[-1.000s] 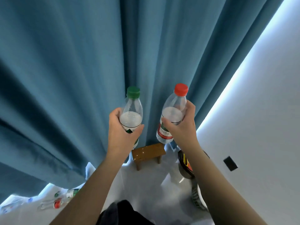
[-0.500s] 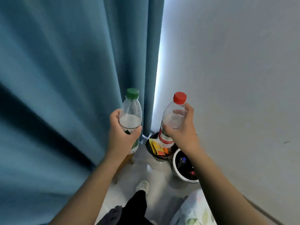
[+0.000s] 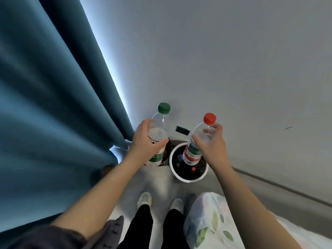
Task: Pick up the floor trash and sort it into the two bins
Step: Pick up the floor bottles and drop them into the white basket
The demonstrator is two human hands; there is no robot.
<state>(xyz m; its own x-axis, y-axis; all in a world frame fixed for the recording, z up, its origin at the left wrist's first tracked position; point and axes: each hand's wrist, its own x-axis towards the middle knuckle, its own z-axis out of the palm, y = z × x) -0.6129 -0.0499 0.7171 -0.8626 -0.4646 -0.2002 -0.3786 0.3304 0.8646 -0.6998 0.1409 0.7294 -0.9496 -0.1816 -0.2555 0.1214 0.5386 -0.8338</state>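
Green-capped bottle [image 3: 159, 126]: gripped in left hand [image 3: 145, 142], not yet binned. Red-capped bottle [image 3: 195, 148]: clasped by right hand [image 3: 212, 142] above white bin [image 3: 188, 178], which already holds items. Both drops outstanding.

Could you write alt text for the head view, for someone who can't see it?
A person's left hand holds a green-capped bottle and the right hand a red-capped bottle over a white-rimmed bin on the floor, beside a blue curtain.
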